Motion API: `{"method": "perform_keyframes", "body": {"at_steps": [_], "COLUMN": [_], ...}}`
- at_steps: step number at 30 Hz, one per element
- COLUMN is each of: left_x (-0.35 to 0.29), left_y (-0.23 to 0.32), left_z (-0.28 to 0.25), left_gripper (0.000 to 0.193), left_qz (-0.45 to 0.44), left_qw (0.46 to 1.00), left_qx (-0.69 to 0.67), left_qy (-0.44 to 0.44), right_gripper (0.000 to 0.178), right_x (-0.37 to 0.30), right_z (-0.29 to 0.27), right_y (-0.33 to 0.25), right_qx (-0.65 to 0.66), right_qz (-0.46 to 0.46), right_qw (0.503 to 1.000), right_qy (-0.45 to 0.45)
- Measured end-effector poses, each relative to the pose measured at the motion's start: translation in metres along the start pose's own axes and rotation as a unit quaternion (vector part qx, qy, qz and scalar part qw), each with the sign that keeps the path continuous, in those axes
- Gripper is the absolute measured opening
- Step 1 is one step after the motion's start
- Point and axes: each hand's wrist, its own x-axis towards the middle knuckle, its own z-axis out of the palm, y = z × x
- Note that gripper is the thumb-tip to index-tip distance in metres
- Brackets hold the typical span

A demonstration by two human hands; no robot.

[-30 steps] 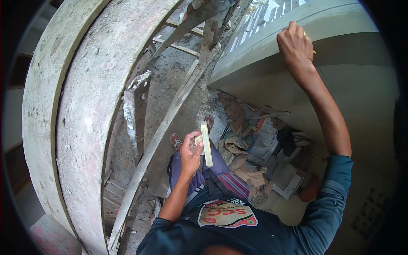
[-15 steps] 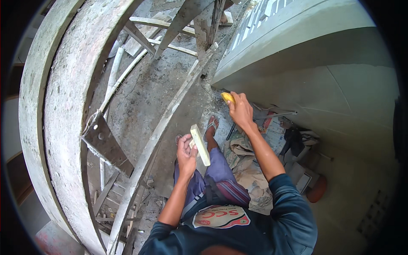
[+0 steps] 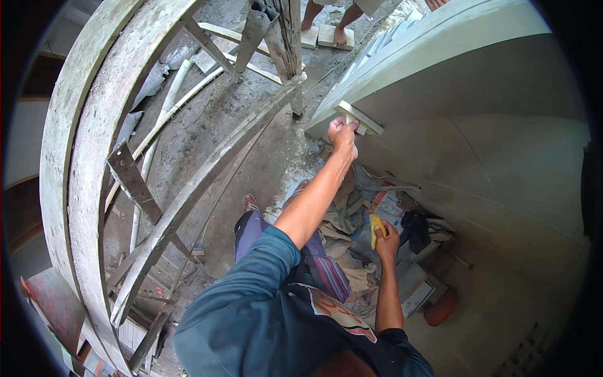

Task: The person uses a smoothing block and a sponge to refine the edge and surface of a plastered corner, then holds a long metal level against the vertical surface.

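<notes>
My left hand (image 3: pixel 343 137) is closed round the handle of a cream-coloured plastering float (image 3: pixel 365 119). My arm reaches out so that the float's flat board lies along the grey plastered wall (image 3: pixel 458 157), just under its pale upper ledge. Whether the whole board touches the wall I cannot tell. Lower down and nearer my body, my right hand (image 3: pixel 388 241) grips a yellow sponge (image 3: pixel 377 229) between thumb and fingers, apart from the wall.
A long weathered timber (image 3: pixel 207 182) slants along my left, beside a large curved concrete band (image 3: pixel 94 151). Crumpled sacks and paper (image 3: pixel 358 251) lie at the wall's foot. Another person's bare feet (image 3: pixel 340 36) stand on blocks at the far end.
My left hand has carried the float forward and right, up to the wall. My right hand has drawn back from the wall toward my body with the sponge. The other person's feet show more fully.
</notes>
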Motion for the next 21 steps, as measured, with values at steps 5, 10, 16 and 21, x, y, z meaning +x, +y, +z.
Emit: {"method": "perform_keyframes", "body": {"at_steps": [5,10,16,21], "left_x": [-0.118,-0.243,-0.261,-0.130], "left_y": [0.055,0.138,0.136,0.130], "left_z": [0.084,0.172,0.145,0.038], "left_gripper": [0.039,0.037,0.039,0.039], "left_qz": [0.123,0.308,0.519,0.406], "left_qw": [0.988,0.914,0.775,0.850], "left_qx": [-0.006,0.071,0.179,0.271], "left_qy": [-0.094,-0.254,-0.313,-0.199], "right_gripper": [0.040,0.038,0.039,0.039], "right_x": [0.008,0.027,0.038,0.024], "right_z": [-0.018,-0.028,-0.049,-0.035], "right_y": [0.044,0.015,0.021,0.029], "right_qx": [0.031,-0.002,0.061,0.121], "right_qz": [0.028,-0.020,-0.013,0.042], "right_qw": [0.999,0.999,0.997,0.991], "right_qy": [-0.012,-0.038,-0.041,-0.041]}}
